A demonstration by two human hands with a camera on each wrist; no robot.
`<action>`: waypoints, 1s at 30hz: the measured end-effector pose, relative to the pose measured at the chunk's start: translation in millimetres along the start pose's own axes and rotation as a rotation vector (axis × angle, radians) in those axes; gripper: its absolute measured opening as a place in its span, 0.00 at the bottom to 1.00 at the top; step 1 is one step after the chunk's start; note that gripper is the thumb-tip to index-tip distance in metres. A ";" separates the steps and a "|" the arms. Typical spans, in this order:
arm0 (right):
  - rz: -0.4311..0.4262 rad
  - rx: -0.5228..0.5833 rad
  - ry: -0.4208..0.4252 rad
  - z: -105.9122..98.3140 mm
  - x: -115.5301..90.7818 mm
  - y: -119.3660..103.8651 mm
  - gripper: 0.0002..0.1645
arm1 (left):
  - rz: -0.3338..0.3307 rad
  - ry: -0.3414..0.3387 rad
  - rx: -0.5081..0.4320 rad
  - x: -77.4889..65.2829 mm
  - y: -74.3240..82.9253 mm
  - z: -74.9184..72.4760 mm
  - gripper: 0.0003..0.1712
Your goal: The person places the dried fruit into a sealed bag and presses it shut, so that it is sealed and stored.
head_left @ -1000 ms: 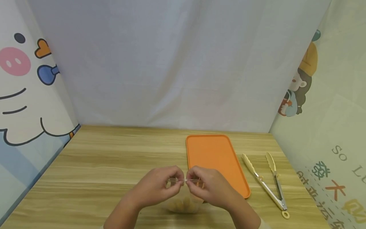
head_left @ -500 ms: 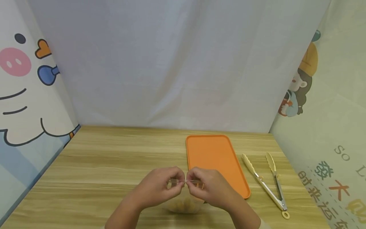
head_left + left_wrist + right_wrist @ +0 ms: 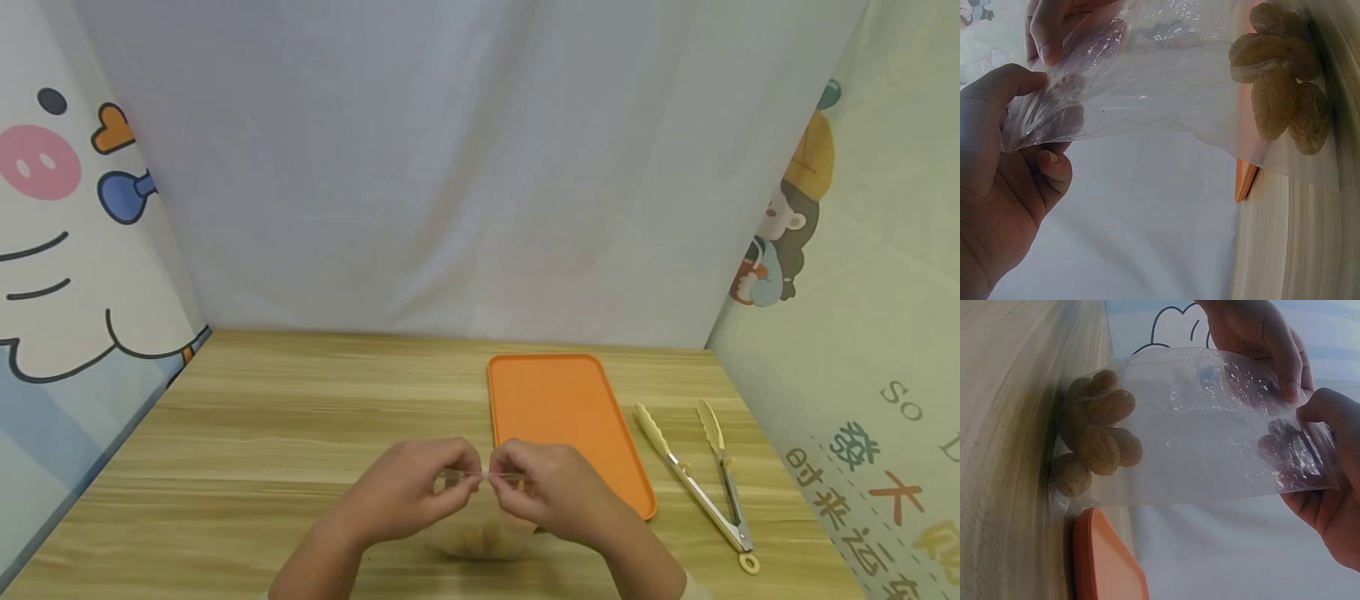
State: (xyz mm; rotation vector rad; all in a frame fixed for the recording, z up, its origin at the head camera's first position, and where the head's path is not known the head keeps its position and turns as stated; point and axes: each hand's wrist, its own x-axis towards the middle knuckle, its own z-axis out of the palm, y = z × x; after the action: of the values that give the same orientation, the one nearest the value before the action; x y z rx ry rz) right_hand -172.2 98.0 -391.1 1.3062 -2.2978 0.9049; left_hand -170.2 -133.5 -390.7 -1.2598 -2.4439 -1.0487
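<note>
A clear plastic bag [image 3: 1191,450] hangs upright with its bottom at the tabletop. Several wrinkled brown oval pieces [image 3: 1274,106], whose kind I cannot tell, lie at its bottom. At the upper edge, my left hand [image 3: 405,490] pinches the film between thumb and fingers. My right hand [image 3: 557,493] pinches the same edge just beside it, the fingertips of both almost meeting near the middle. In the head view the hands partly hide the bag, and only its pale lower part [image 3: 480,533] shows between the forearms.
An orange tray [image 3: 558,400] lies behind and to the right of the bag. Metal tongs with cream tips [image 3: 701,487] rest spread apart on the wooden table [image 3: 300,400], right of the tray. A pale curtain [image 3: 450,167] closes off the back.
Both hands keep their pinch on the bag's top edge and have barely shifted. The tray and tongs stay where they were.
</note>
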 end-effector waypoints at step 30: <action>0.082 -0.008 -0.044 -18.8 -4.8 16.4 0.01 | -0.126 -0.018 0.004 -10.5 -16.7 -24.9 0.03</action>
State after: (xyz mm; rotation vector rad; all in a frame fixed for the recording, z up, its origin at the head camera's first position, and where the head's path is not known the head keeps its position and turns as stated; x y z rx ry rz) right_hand -184.0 119.8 -385.9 1.2485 -2.4016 0.9011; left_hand -180.0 -163.3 -385.8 -1.1317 -2.5670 -1.0662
